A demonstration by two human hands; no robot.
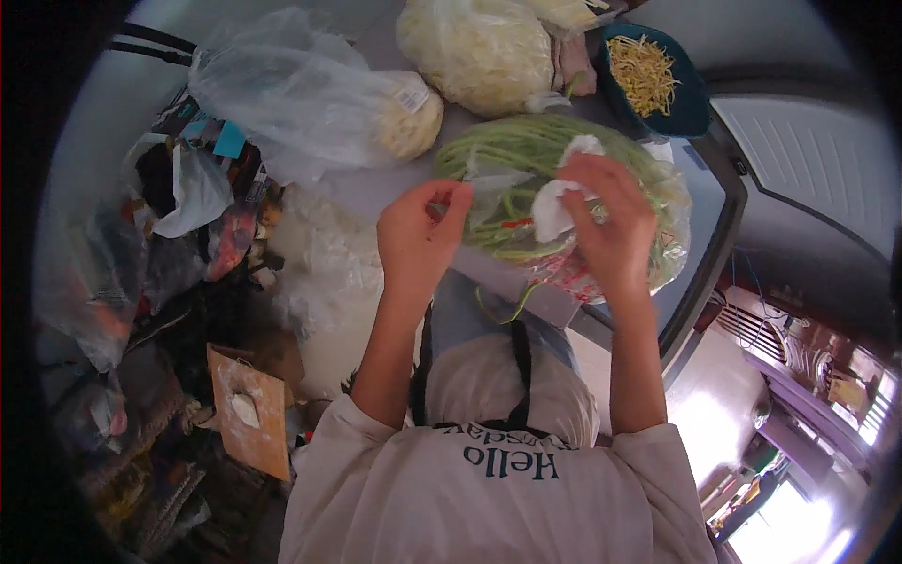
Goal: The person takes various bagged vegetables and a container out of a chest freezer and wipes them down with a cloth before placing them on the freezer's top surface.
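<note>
A clear plastic bag of long green beans (521,137) lies on the grey surface in front of me. My left hand (423,229) is at the bag's left side, its thumb and forefinger curled together near the clear plastic. Whether anything is pinched between them cannot be seen. Over the bag's right part, my right hand (612,222) holds a crumpled white material (553,211), perhaps tissue or thin plastic. Red printing shows on the bag's lower side. One loose green bean (520,303) hangs at the near edge of the surface.
Beyond the beans are a bag of pale vegetables (486,56), a bagged pale vegetable with a label (409,116) and a dark green basin of bean sprouts (652,77). Plastic bags (190,190) crowd the left. A wooden board (246,430) stands lower left.
</note>
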